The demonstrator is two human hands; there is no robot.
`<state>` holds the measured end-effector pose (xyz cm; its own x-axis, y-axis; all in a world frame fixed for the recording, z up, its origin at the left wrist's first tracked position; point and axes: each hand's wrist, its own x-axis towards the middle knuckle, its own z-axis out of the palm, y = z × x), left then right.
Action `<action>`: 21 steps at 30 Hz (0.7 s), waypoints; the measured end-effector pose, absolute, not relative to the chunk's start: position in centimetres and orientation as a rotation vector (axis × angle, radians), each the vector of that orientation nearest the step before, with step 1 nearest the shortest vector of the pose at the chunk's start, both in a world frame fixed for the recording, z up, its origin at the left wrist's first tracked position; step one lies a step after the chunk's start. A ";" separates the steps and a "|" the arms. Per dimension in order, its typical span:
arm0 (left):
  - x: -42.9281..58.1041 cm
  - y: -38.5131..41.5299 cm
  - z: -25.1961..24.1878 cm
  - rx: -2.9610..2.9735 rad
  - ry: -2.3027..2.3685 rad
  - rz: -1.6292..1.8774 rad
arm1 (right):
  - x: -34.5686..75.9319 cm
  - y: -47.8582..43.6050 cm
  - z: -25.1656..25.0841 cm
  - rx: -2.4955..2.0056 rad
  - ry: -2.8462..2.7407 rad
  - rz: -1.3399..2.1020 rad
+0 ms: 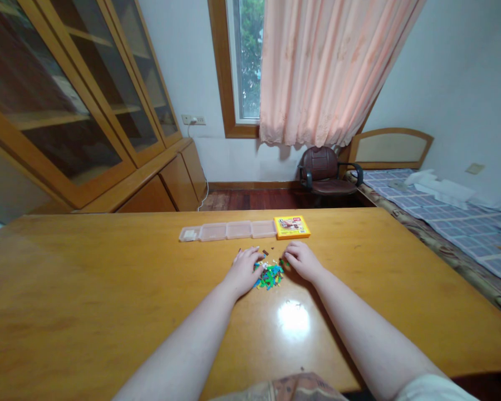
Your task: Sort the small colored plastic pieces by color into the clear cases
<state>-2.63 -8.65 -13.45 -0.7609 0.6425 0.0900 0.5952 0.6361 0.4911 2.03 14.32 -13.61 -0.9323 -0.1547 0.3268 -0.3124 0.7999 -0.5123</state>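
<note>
A heap of tiny coloured building bricks [269,277], mostly green and blue with some yellow and white, lies on the table between my two hands. My left hand [245,271] rests at the heap's left edge, palm down, its fingers apart and touching the outer bricks. On the other side, my right hand [303,260] has its fingers curled together, with small dark and green bits at the tips. Whether it grips one of them is too small to tell. A few brown bricks [266,253] lie just beyond the heap.
Past my hands stands a row of clear plastic trays [214,231], joined end to end beside a yellow box [292,228]. The wooden table [108,289] reflects a bright light near me. Behind it are a glass-door cabinet [129,156], a brown chair [321,172] and a bed [421,195].
</note>
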 end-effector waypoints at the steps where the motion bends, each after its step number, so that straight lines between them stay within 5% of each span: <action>1: -2.6 -8.6 -13.4 1.044 2.758 0.786 | 2.0 14.3 -13.7 0.381 -2.723 0.848; 21: -3.0 -8.6 -14.1 1.120 2.661 0.682 | 1.8 14.4 -13.5 0.307 -2.729 0.827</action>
